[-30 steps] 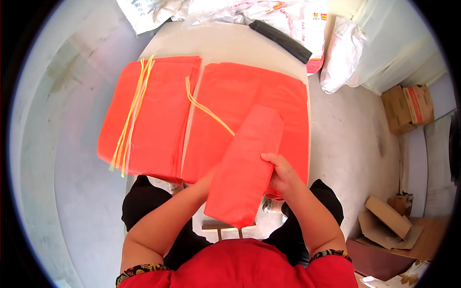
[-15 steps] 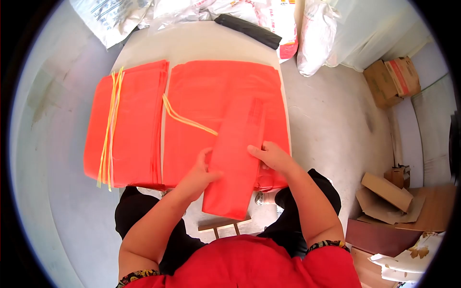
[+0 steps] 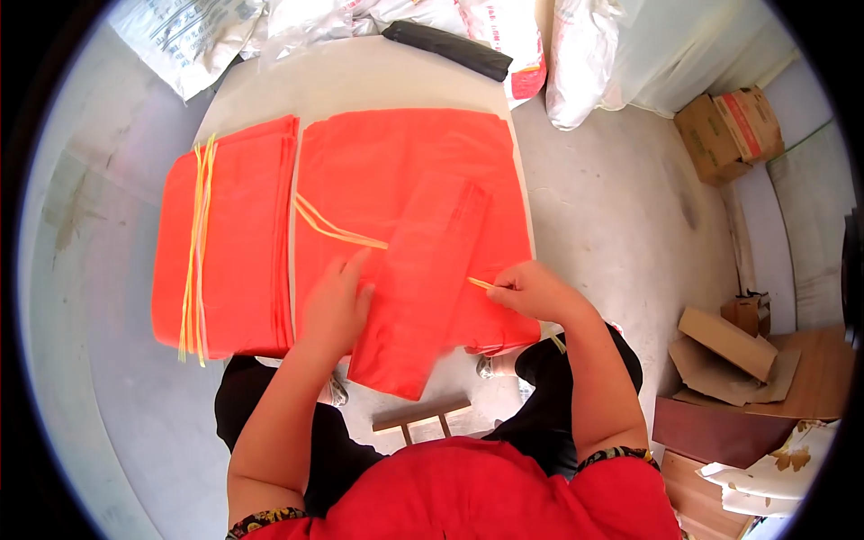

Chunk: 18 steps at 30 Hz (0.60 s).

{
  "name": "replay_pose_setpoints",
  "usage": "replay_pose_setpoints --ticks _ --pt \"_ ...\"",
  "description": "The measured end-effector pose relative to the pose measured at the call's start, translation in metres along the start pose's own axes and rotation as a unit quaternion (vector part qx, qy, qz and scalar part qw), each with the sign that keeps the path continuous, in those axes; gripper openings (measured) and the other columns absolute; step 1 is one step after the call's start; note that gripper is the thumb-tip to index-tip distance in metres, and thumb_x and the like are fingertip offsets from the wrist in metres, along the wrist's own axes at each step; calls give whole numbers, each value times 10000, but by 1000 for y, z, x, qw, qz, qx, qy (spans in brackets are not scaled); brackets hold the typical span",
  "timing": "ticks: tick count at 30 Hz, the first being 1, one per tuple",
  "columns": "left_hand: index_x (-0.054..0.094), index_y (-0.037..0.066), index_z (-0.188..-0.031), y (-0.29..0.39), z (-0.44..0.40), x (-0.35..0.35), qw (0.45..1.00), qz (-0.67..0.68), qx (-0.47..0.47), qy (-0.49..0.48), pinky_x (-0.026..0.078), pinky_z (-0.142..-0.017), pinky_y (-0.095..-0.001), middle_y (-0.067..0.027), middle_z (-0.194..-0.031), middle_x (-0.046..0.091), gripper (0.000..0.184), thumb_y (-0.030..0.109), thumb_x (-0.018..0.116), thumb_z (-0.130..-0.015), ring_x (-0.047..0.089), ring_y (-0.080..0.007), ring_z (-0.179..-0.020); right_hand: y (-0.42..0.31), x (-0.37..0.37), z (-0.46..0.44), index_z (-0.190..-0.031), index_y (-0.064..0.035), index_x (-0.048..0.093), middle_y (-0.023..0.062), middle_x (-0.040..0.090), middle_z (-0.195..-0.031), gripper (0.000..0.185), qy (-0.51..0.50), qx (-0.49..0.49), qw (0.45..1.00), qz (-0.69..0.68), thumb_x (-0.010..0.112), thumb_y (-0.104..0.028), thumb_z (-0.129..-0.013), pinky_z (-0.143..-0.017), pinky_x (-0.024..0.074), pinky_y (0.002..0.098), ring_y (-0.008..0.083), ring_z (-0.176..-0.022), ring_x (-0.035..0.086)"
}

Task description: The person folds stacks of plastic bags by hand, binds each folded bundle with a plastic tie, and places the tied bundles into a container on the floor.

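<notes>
A folded bundle of red plastic bags (image 3: 418, 279) lies slantwise on a wide red stack of bags (image 3: 405, 144), its lower end jutting past the near edge. Yellow string (image 3: 337, 232) runs beneath the bundle from the left. The string's other end emerges on the right, pinched between the thumb and fingers of my right hand (image 3: 538, 292). Just left of the bundle is my left hand (image 3: 335, 306), fingers apart and slightly blurred; whether it touches the bundle I cannot tell.
Several yellow strings (image 3: 198, 252) lie across a second red stack (image 3: 252, 243) on the left. A black roll (image 3: 447, 49) rests at the table's far edge, near white sacks (image 3: 589, 63). Cardboard boxes (image 3: 729, 135) stand on the floor to the right.
My right hand has left the bundle's edge and now grips the string end to its right. My left hand has shifted up and left, off the bundle's face. The bundle's lower end has swung left.
</notes>
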<state>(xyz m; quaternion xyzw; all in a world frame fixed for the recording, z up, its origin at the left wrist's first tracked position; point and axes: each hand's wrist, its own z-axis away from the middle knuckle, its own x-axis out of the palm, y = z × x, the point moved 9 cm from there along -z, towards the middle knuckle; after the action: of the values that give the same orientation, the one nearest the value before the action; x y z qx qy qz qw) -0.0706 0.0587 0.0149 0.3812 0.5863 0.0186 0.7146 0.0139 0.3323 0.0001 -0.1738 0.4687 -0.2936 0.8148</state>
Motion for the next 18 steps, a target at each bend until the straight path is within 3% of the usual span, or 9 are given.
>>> replay_pose_setpoints --ticks 4,7,9,12,15,18 --pt "501 83 -1501 2 -20 -8 981 -79 120 129 525 -961 -469 -188 -1401 576 565 21 607 -950 617 -411 -1104 -3 -3 2 -862 26 685 94 660 -973 222 17 -75 996 -39 707 -174 -956 -713 483 337 164 -832 617" --pt "576 54 -1376 -5 -31 0 973 -120 130 147 548 -905 -431 -147 -1306 596 441 29 599 -936 622 -363 -1075 -18 -1 8 -883 29 692 98 671 -1156 225 35 -135 984 -107 689 -180 -967 -827 499 342 198 -959 634" --pt "616 42 -1226 -17 -38 6 983 -143 62 100 548 -857 -430 -132 -1218 628 299 57 617 -928 620 -342 -1017 -25 2 6 -922 42 699 115 677 -1262 250 58 -185 971 -142 667 -200 -977 -904 518 363 255 -1026 664" --pt "645 33 -1008 -22 -36 4 981 -172 35 88 526 -798 -453 -125 -996 648 113 100 657 -918 617 -334 -952 -32 9 0 -877 34 700 59 688 -1138 239 56 -231 949 -207 674 -178 -985 -844 487 305 146 -957 628" --pt "641 36 -846 -18 -28 -7 977 -185 67 83 507 -755 -467 -122 -828 645 129 139 684 -910 617 -340 -892 -19 23 -9 -886 16 706 35 701 -1019 263 -11 -94 943 -320 632 -200 -1016 -803 492 286 122 -916 632" --pt "637 45 -751 -22 -20 -3 973 -209 87 48 517 -718 -465 -118 -767 652 207 170 693 -907 620 -347 -786 3 38 -15 -918 -16 720 16 696 -935 283 -62 -10 950 -307 596 -235 -1049 -753 496 270 108 -863 626"
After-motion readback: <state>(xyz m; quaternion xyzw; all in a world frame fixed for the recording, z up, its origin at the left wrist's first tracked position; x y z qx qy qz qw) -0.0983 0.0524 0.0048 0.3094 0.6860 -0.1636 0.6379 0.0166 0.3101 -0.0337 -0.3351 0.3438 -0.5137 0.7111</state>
